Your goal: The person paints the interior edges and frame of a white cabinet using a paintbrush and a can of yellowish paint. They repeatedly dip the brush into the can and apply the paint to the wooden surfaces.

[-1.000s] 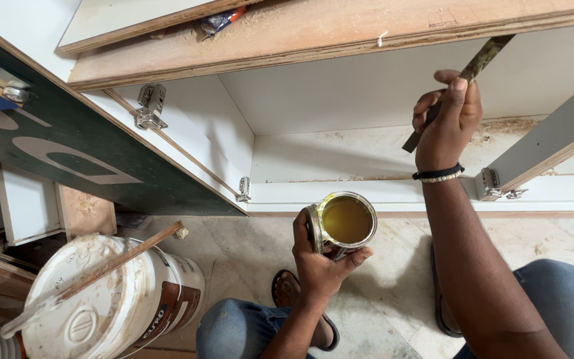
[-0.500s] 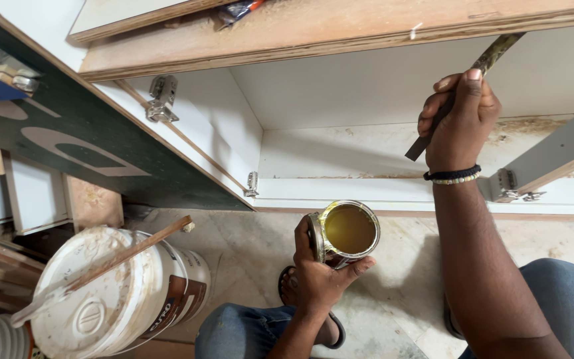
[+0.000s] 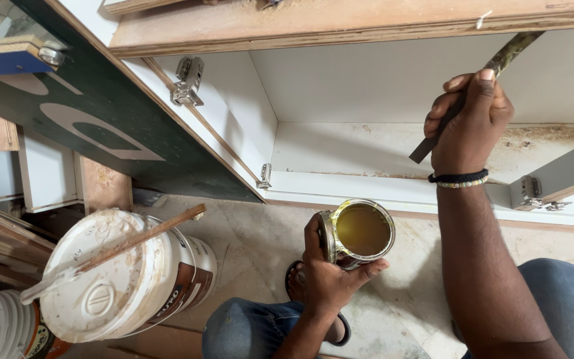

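Tin [image 3: 360,231] of yellowish liquid is sitting open in the left hand [image 3: 330,269], fingers wrapping its side and the thumb pressing near the rim, tilted slightly toward the camera. It is hanging low in the middle of the view, just in front of the open cabinet [image 3: 380,86] and above the floor [image 3: 260,239].

Right hand [image 3: 470,123] is closing firmly around the handle of a brush [image 3: 493,70], raised well above and to the right of the tin. The handle is slanting up toward the underside of the cabinet's top board; the bristle end is passing out of sight there. A beaded band is circling the right wrist. The two hands are working well apart.

Cabinet interior is showing white panels with metal hinges [image 3: 187,80] along the left side, and raw wooden edging [image 3: 313,33] is running across the top. A dark green door panel [image 3: 94,126] is swinging open to the left.

On the pale stone floor at lower left, a white plastic bucket [image 3: 121,279] is standing with a wooden stick [image 3: 141,236] lying across its smeared lid. Beside it, a second white lid is peeking in at the corner. Knees in blue jeans [image 3: 247,329] are framing the bottom edge.
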